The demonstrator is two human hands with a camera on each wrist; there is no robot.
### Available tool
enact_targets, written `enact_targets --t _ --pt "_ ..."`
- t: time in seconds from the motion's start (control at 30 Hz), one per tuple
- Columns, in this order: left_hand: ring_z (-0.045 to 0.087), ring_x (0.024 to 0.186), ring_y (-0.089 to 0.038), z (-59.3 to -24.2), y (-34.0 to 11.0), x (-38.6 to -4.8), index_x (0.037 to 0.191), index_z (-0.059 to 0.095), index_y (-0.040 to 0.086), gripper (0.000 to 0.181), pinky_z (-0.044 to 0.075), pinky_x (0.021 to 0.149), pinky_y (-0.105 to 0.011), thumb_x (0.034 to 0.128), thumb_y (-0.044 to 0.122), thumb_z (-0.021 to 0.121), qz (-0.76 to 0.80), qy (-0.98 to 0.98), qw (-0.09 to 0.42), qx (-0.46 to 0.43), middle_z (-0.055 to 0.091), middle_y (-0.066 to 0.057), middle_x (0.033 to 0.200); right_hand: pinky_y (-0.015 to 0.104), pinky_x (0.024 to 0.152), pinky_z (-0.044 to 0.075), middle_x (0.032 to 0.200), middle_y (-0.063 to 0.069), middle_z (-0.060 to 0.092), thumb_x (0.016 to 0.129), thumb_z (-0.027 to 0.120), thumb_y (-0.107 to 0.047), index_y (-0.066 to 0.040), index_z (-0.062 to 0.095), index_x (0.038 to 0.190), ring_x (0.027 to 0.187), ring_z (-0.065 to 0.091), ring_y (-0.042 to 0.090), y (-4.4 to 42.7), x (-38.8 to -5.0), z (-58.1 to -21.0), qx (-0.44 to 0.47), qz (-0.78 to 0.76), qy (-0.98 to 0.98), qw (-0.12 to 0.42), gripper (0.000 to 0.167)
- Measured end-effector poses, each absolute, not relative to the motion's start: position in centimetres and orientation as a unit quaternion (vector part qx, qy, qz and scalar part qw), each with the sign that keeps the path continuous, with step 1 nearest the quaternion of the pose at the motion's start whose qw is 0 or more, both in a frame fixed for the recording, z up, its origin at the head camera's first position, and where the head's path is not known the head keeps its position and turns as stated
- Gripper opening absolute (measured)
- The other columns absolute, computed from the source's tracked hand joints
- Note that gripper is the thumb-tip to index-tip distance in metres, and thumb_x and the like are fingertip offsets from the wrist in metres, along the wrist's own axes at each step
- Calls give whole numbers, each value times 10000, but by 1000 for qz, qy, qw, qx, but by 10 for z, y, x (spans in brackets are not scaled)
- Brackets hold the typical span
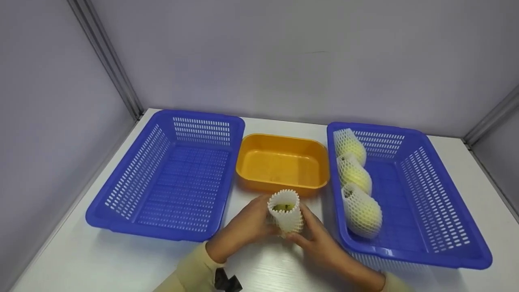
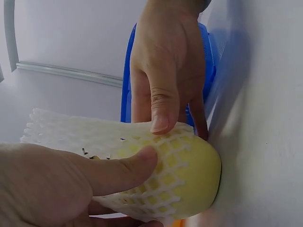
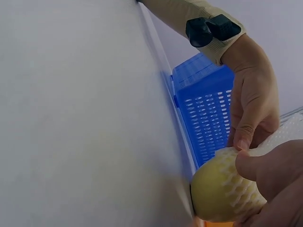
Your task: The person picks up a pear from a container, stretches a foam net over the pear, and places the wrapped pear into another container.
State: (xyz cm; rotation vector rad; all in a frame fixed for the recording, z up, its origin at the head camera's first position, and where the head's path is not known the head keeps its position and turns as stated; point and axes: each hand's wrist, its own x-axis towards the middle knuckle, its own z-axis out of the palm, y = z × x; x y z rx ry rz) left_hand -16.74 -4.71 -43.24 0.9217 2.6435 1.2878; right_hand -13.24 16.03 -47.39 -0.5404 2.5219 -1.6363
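A pale yellow round fruit (image 2: 203,177) stands on the white table in front of the orange bin. A white foam net sleeve (image 1: 290,221) surrounds its upper part and rises above its top, where a dark stem shows down inside. Its lower end is bare in both wrist views. From the left, my left hand (image 1: 255,217) grips the sleeve, thumb across the net. My right hand (image 1: 318,239) holds the sleeve from the other side, its thumb pressing near the lower rim of the net. Some fingers of both hands are hidden behind the fruit.
A blue slotted basket (image 1: 233,162) stands at left. The orange bin (image 1: 284,185) sits between it and another blue basket (image 1: 417,259) at right. Several netted yellow fruits (image 1: 363,213) line that basket's left side. Walls (image 1: 284,61) close off the back and sides.
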Motion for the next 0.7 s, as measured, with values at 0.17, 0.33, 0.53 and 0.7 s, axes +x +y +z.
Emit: enact_targets --t 0.17,0.33,0.53,0.7 --pt "638 1122 -322 -443 -42 -166 1285 612 -15 662 484 1051 -432 694 71 896 387 871 13 302 687 -156 1181 411 1206 245 1493 285 441 854 782 -51 81 359 1503 1411 363 443 160 -135 -480 -197 -505 840 6 786" --pt "641 1107 -310 -445 -38 -163 1297 551 -2 743 512 1011 -440 658 84 921 384 884 51 263 668 -152 1182 617 1161 258 1448 348 446 789 838 -46 114 380 1465 1377 390 506 160 -132 -486 -188 -483 855 -10 832" --pt "576 1210 -337 -432 -38 -160 1383 478 -13 843 467 1067 -484 682 110 930 379 889 78 247 601 -197 1282 505 1201 157 1602 322 244 799 823 -34 69 191 1578 1477 227 456 160 -132 -481 -164 -550 818 22 1008" --pt "551 1261 -270 -424 -38 -161 1383 562 54 759 416 1124 -447 700 41 893 392 882 73 250 620 -103 1322 505 1174 292 1581 275 342 845 797 -37 45 309 1556 1455 288 418 161 -134 -474 -181 -565 805 16 866"
